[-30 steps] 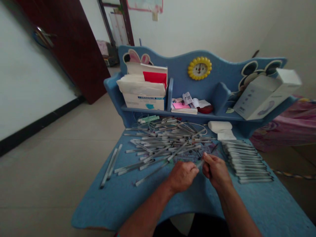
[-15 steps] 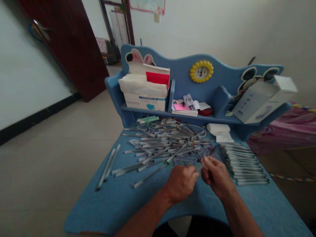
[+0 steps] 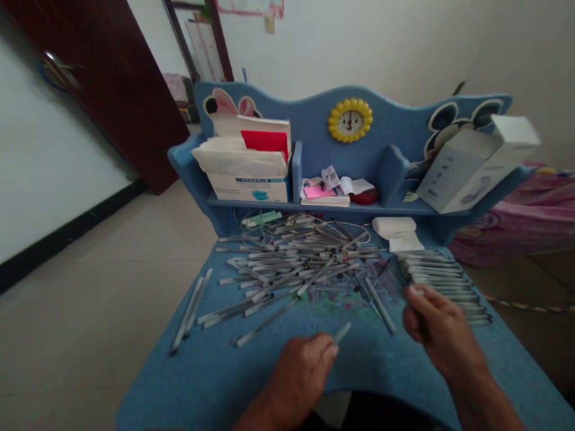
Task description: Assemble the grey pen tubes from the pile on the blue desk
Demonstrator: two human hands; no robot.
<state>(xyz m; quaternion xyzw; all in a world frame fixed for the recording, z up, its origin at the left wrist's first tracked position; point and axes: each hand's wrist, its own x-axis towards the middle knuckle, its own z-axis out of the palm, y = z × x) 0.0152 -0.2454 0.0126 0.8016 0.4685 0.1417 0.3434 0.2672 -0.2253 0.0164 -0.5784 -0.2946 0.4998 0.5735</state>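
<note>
Looking down at a blue desk (image 3: 215, 383) pretty much loaded with pens. Got a pale stick (image 3: 342, 333) pinched in the left hand (image 3: 305, 362), thumb and fingers closed on it, with just the one end poking out up and to the right. Can't make out the rest of it under the fist. Over on the other side, got the right hand (image 3: 442, 326) with fingers curled in and bunched at the tips, right by the near left corner of the neat row of pens (image 3: 442, 275). Can't tell about anything held in there, too blurry and dark around the fingertips.

Between the hands, a bit further back, one lone pen (image 3: 381, 305) lying at a slant. Behind the left hand, a big messy heap of pens (image 3: 287, 263), crossed every which way, and off to the left two separate pens (image 3: 193, 311) side by side. White roll (image 3: 394, 227) at the back, near the row. Up on the shelf (image 3: 251, 205): mask box (image 3: 249, 187) stuffed with papers on the left, small stack of papers (image 3: 323, 200) in the middle, white carton (image 3: 465, 173) tilted on the right. Yellow flower clock (image 3: 350, 121) on the backboard, above the middle section
</note>
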